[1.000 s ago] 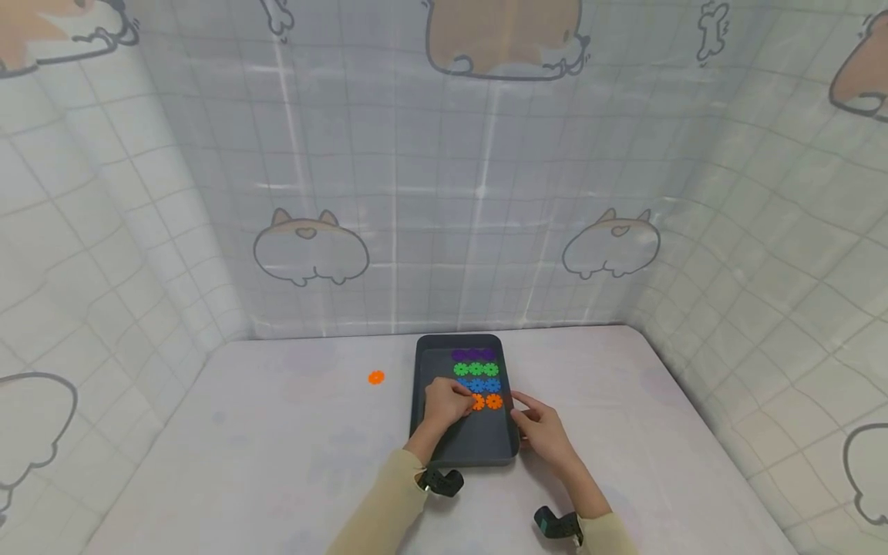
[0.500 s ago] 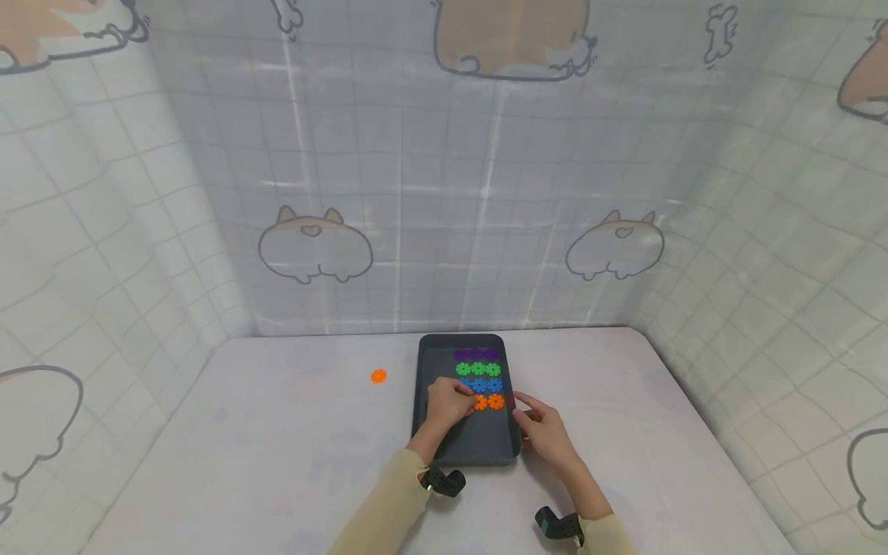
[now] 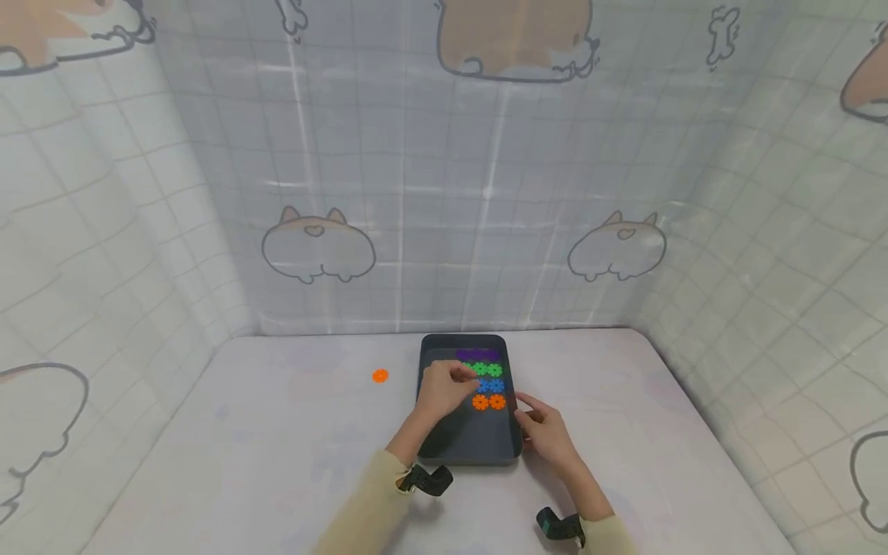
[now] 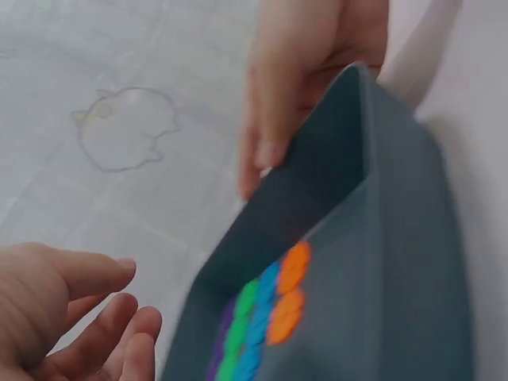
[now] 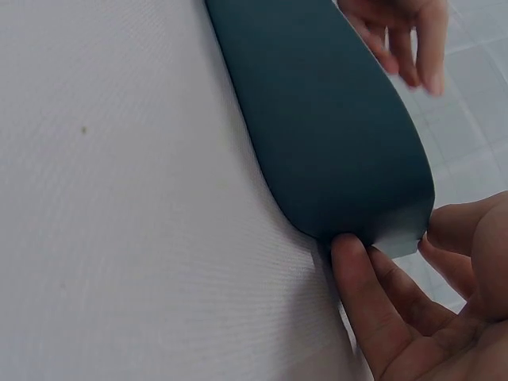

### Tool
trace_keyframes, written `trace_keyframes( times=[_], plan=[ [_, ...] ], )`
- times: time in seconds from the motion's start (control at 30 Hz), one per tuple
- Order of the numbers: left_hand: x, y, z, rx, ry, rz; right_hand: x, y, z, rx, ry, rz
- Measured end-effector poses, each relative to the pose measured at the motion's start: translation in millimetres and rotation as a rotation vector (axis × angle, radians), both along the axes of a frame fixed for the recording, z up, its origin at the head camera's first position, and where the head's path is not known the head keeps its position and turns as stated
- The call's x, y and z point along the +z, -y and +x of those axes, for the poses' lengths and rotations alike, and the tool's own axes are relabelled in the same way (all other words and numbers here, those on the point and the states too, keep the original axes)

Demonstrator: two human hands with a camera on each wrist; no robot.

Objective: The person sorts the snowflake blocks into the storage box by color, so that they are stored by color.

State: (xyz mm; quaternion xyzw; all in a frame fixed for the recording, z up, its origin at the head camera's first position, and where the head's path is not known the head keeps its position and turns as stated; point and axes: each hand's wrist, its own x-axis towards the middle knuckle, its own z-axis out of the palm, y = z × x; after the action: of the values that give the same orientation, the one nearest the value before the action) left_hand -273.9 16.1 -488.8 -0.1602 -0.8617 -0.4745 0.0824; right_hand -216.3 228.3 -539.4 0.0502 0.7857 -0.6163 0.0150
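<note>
A dark grey tray (image 3: 468, 443) lies on the table, bearing rows of flower-shaped pieces. From back to front run purple pieces (image 3: 479, 354), green pieces (image 3: 488, 370), blue pieces (image 3: 494, 385) and two orange pieces (image 3: 489, 402). My left hand (image 3: 444, 388) hovers over the tray's left half, nothing between its loosely bent fingers; in the left wrist view its thumb and fingertips (image 4: 119, 313) stand apart. My right hand (image 3: 546, 430) grips the tray's right side, with fingers (image 5: 357, 270) against the outer wall and the thumb at the rim.
One loose orange flower piece (image 3: 380, 375) lies on the white table (image 3: 291, 432), left of the tray. A curtain with cartoon dogs (image 3: 458, 193) hangs behind the table and along both sides. Each wrist wears a black camera mount (image 3: 432, 481).
My left hand has let go of the left orange piece in the front row and risen up and slightly back. The right hand stays at the tray's side; the head view has shifted slightly.
</note>
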Motion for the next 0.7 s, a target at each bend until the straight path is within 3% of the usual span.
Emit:
trace_keyframes(
  times=[0.13, 0.27, 0.4, 0.7],
  plan=[
    [12.0, 24.0, -0.9, 0.031, -0.031, -0.091, 0.6, 0, 0.3, 0.001, -0.007, -0.010],
    [13.0, 52.1, -5.0, 0.102, -0.026, -0.175, 0.7, 1, 1.3, 0.001, -0.009, -0.003],
    [11.4, 77.8, -11.4, 0.151, -0.009, -0.210, 0.2, 2, 2.4, 0.002, 0.002, 0.017],
    [25.1, 113.9, -24.1, 0.199, -0.011, -0.246, 0.7, 2, 1.2, -0.002, -0.004, 0.013]
  ],
)
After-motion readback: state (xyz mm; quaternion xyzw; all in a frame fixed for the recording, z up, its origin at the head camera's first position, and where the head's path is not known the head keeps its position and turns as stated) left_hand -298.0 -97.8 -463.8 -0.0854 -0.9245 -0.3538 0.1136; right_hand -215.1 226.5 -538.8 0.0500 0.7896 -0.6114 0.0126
